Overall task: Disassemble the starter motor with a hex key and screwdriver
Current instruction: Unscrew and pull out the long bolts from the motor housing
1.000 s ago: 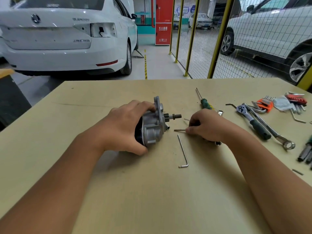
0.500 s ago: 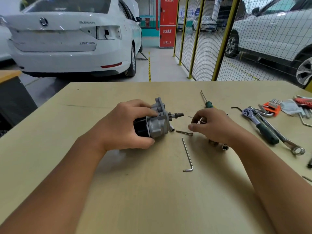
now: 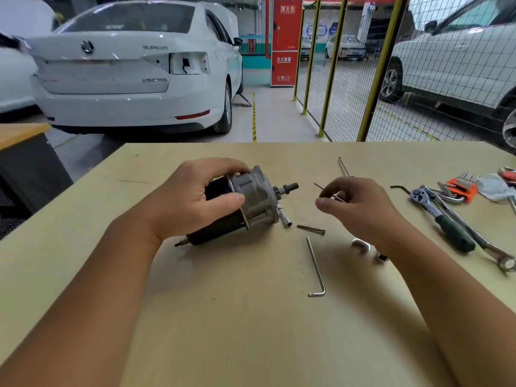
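1. You are gripping the starter motor point(image 3: 245, 203) with your left hand point(image 3: 195, 199), fingers curled over the top of its grey housing and thumb pressing on the near side of the black body.
2. The motor is lying tilted on the wooden workbench point(image 3: 223, 317), its shaft end pointing right toward your other hand and its dark rear end pointing down-left.
3. You are pinching a long thin bolt point(image 3: 329, 192) between the fingertips of your right hand point(image 3: 360, 208), which is hovering just right of the motor's shaft; the bolt is sticking out up-left from your fingers.
4. A second bolt point(image 3: 310, 229) is lying loose on the bench just below the shaft end, apart from the motor.
5. The hex key point(image 3: 316, 268) is lying near the bolt, closer to you, its short leg pointing left; neither hand is touching it.
6. The screwdriver point(image 3: 343, 166) is showing only its shaft beyond your right hand; the handle is hidden.
7. A ratchet wrench point(image 3: 441, 219), a combination spanner point(image 3: 491, 250) and an orange hex key set point(image 3: 460, 187) are sitting on the right of the bench, well apart from the motor.
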Available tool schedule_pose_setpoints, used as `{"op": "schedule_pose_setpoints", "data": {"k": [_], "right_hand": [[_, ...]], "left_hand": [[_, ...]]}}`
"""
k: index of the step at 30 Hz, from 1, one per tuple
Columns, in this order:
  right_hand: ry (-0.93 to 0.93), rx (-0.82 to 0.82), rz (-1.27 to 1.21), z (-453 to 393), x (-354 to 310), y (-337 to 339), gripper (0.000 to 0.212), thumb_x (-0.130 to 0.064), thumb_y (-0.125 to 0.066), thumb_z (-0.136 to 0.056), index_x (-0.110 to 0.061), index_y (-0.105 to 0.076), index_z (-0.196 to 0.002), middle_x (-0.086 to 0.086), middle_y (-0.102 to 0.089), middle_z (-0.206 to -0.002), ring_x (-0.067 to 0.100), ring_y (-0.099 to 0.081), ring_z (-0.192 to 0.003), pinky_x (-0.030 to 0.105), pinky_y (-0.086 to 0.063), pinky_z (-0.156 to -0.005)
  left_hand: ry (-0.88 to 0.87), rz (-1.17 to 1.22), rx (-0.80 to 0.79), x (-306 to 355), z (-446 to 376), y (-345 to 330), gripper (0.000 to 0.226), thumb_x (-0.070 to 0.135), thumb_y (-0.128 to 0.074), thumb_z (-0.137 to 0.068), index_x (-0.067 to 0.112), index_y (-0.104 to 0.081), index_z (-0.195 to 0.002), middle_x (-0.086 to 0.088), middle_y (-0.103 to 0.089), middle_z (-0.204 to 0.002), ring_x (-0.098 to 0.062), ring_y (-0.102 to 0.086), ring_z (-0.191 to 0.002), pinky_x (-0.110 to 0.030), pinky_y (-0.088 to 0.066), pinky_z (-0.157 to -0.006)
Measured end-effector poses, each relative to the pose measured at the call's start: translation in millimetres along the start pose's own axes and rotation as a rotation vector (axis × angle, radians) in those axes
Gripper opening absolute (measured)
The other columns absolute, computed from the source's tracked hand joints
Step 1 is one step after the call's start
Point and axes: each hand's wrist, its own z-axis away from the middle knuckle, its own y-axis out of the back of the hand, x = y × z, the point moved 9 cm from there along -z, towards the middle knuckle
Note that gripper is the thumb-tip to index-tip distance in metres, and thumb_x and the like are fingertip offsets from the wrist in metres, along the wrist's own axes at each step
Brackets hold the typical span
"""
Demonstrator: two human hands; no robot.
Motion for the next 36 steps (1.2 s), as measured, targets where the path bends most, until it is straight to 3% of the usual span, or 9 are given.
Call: {"op": "schedule_pose_setpoints", "data": {"k": [3, 6, 13, 17, 19, 23, 29, 32, 36], "right_hand": [[0.007, -0.013, -0.005, 1, -2, -4, 0.008, -0.026, -0.077, -0.084, -0.024, -0.073, -0.078, -0.015, -0.051, -0.050, 0.002, -0.046, -0.047, 0.023, -0.035, -0.052], [0.016, -0.008, 0.009, 2, -4, -5, 0.008, -0.027, -0.077, -0.084, -0.025, -0.073, -0.077, -0.017, -0.050, -0.051, 0.001, -0.047, -0.050, 0.018, -0.033, -0.050], [0.013, 0.010, 0.004, 2, -9, -7, 0.006, -0.026, -0.077, -0.084, -0.026, -0.073, -0.080, -0.010, -0.050, -0.062, -0.002, -0.047, -0.054, 0.010, -0.033, -0.047], [0.024, 0.025, -0.006, 4, -13, -11, 0.009, -0.023, -0.067, -0.094, -0.031, -0.068, -0.099, 0.008, -0.060, -0.071, 0.013, -0.056, -0.063, 0.023, -0.043, -0.057], [-0.004, 0.054, -0.081, 5, -11, -10, 0.011, -0.021, -0.063, -0.097, -0.029, -0.063, -0.105, 0.011, -0.063, -0.073, 0.010, -0.056, -0.058, 0.018, -0.043, -0.050], [0.020, 0.075, -0.085, 7, -15, -8, 0.005, -0.024, -0.071, -0.092, -0.024, -0.069, -0.087, -0.002, -0.060, -0.062, 0.007, -0.054, -0.055, 0.022, -0.043, -0.053], [0.194, -0.042, -0.229, 20, -43, -16, 0.014, -0.021, -0.079, -0.087, -0.015, -0.073, -0.076, -0.010, -0.044, -0.047, 0.006, -0.034, -0.045, 0.018, -0.028, -0.046], [0.267, -0.159, -0.202, 27, -57, -28, 0.015, -0.022, -0.079, -0.087, -0.012, -0.075, -0.076, 0.005, -0.046, -0.050, 0.010, -0.037, -0.049, 0.021, -0.030, -0.050], [0.289, -0.245, -0.133, 34, -66, -43, 0.016, -0.023, -0.079, -0.087, -0.009, -0.076, -0.079, 0.027, -0.054, -0.066, 0.021, -0.040, -0.058, 0.032, -0.029, -0.055]], "left_hand": [[0.044, -0.095, 0.059, -8, -6, 6, 0.048, 0.037, -0.056, -0.094, 0.027, -0.064, -0.140, 0.010, -0.068, -0.128, -0.010, -0.060, -0.120, -0.037, -0.048, -0.105], [0.168, -0.392, 0.179, -21, -15, 12, 0.050, 0.049, -0.037, -0.098, 0.035, -0.057, -0.142, 0.008, -0.065, -0.133, -0.021, -0.055, -0.125, -0.044, -0.048, -0.095], [0.214, -0.513, 0.295, -28, -26, 6, 0.048, 0.075, -0.056, -0.084, 0.038, -0.054, -0.115, 0.016, -0.052, -0.092, -0.017, -0.046, -0.085, -0.034, -0.036, -0.071], [0.179, -0.404, 0.197, -28, -28, 2, 0.053, 0.078, -0.053, -0.077, 0.042, -0.058, -0.116, 0.019, -0.064, -0.093, -0.018, -0.058, -0.085, -0.036, -0.044, -0.071], [0.167, -0.366, 0.178, -25, -24, 1, 0.059, 0.084, -0.057, -0.070, 0.043, -0.058, -0.113, 0.019, -0.066, -0.092, -0.017, -0.060, -0.084, -0.037, -0.048, -0.073], [0.152, -0.378, 0.098, -17, -18, -3, 0.084, 0.093, -0.064, -0.048, 0.044, -0.053, -0.116, 0.020, -0.065, -0.097, -0.015, -0.059, -0.089, -0.038, -0.050, -0.077], [0.081, -0.282, 0.047, -13, -11, -1, 0.085, 0.084, -0.067, -0.052, 0.046, -0.060, -0.128, 0.022, -0.060, -0.109, -0.016, -0.054, -0.109, -0.046, -0.046, -0.098], [0.087, -0.333, 0.052, -14, -7, -3, 0.088, 0.086, -0.056, -0.061, 0.049, -0.054, -0.140, 0.032, -0.052, -0.118, -0.014, -0.041, -0.128, -0.045, -0.030, -0.100], [0.092, -0.380, 0.041, -9, -3, -9, 0.084, 0.085, -0.048, -0.069, 0.048, -0.048, -0.144, 0.022, -0.057, -0.132, -0.021, -0.044, -0.124, -0.052, -0.037, -0.099]]}}
